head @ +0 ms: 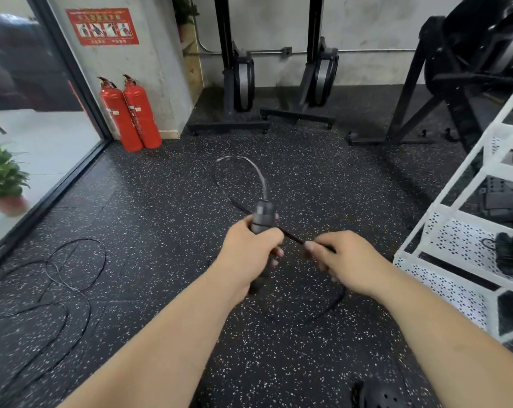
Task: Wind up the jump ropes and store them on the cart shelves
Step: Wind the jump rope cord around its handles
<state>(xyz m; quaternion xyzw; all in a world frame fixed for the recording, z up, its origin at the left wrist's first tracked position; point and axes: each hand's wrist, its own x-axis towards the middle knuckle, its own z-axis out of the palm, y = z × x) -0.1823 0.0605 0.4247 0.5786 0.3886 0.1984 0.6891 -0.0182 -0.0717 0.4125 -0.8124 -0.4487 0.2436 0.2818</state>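
the jump rope's handle (262, 216) is a dark grey, stubby cylinder with a matte grip. it stands nearly upright in the left hand (249, 248), whose fingers (274, 252) are curled tightly round its lower part. the top of the handle sticks out above the thumb, and a dark end shows below the palm. whether one handle or two are in that grip cannot be told.

a thin, glossy black cord (290, 237) leaves the top of the handle and arcs up in a blurred loop beyond the fingers. it comes back down across the handle and runs taut, slanting to the right hand (346, 260). there the fingertips (311, 247) pinch the cord narrowly, just beside the left knuckles. past the right hand the cord droops in a slack curve beneath the wrist, above the floor.

the floor (279, 348) is black rubber matting speckled with white flecks. well away from the left fingers, a second jump rope (69, 278) lies there in loose, thin, tangled loops.

beside the right fingers stands the white metal cart (443, 240), with square tube framing and perforated sheet shelves. on one shelf sits a wound rope bundle (511, 254), black and compact.

far beyond the fingers, two red fire extinguishers (131, 113) lean at the concrete wall.
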